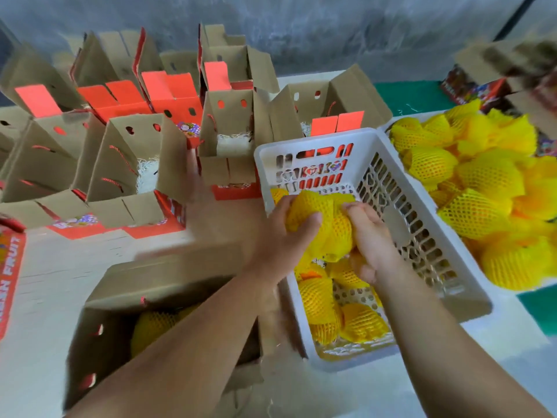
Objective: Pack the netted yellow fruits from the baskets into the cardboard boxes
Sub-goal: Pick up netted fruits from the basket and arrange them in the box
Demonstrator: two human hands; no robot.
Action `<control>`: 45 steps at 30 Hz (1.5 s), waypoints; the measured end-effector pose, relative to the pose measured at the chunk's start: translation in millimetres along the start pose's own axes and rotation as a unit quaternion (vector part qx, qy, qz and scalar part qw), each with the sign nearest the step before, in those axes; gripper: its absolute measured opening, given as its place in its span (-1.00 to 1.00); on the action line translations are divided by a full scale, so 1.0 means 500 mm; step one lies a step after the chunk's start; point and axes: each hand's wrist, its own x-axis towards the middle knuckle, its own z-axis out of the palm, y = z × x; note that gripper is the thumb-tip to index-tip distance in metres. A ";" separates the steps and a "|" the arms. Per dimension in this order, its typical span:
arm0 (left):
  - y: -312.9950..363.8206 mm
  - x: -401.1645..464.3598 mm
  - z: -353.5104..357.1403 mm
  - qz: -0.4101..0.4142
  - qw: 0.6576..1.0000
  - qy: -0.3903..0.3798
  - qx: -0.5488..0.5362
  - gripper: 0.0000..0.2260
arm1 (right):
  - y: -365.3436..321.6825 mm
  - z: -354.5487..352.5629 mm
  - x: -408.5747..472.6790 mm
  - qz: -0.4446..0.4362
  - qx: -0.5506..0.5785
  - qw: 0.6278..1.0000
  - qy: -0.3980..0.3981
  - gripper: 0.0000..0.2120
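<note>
White basket [452,285] holds netted fruits [319,300]; near box [99,336] has one; left hand [283,233] and right hand [370,236] both grip one fruit [325,224] above the basket.

Fruit-packing workroom: open printed cardboard boxes [141,164] massed at 10 o'clock, heaped netted yellow fruits [482,188] at 2 o'clock, bare concrete wall [331,31] at 12.
</note>
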 end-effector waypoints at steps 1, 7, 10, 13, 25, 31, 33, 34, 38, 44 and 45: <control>0.007 -0.027 -0.017 -0.025 0.997 0.011 -0.069 -0.62 | 0.003 0.018 -0.034 0.018 0.036 0.999 -0.017 -0.85; 0.004 -0.195 -0.179 -0.252 0.926 0.033 -0.279 -0.57 | 0.027 0.173 -0.197 0.018 0.142 0.989 -0.035 -0.83; -0.008 -0.270 -0.273 -0.267 0.903 0.019 -0.336 -0.45 | 0.032 0.253 -0.254 0.040 0.121 0.989 -0.081 -0.74; -0.023 -0.317 -0.363 -0.233 0.874 0.018 -0.427 -0.44 | 0.038 0.306 -0.295 0.090 0.112 0.965 -0.220 -0.67; -0.068 -0.369 -0.524 -0.161 0.948 0.133 -0.240 -0.71 | 0.140 0.356 -0.327 -0.019 -0.130 0.977 -0.167 -0.96; -0.117 -0.382 -0.530 -0.075 0.962 0.263 -0.006 -0.69 | 0.259 0.497 -0.316 -0.036 -0.539 0.779 -0.320 -0.55; -0.126 -0.374 -0.519 -0.059 0.958 0.267 0.080 -0.67 | 0.296 0.546 -0.317 -0.025 -0.636 0.687 -0.352 -0.36; -0.130 -0.373 -0.515 -0.053 0.958 0.257 0.115 -0.64 | 0.308 0.564 -0.320 -0.018 -0.656 0.656 -0.373 -0.28; -0.151 -0.384 -0.510 -0.038 0.949 0.255 0.180 -0.53 | 0.329 0.588 -0.338 -0.018 -0.599 0.669 -0.439 -0.44; -0.164 -0.394 -0.491 -0.018 0.936 0.276 0.218 -0.50 | 0.285 0.590 -0.370 0.032 -0.688 0.605 -0.399 -0.62; -0.164 -0.395 -0.487 -0.012 0.931 0.269 0.247 -0.50 | 0.277 0.585 -0.372 0.028 -0.692 0.599 -0.402 -0.65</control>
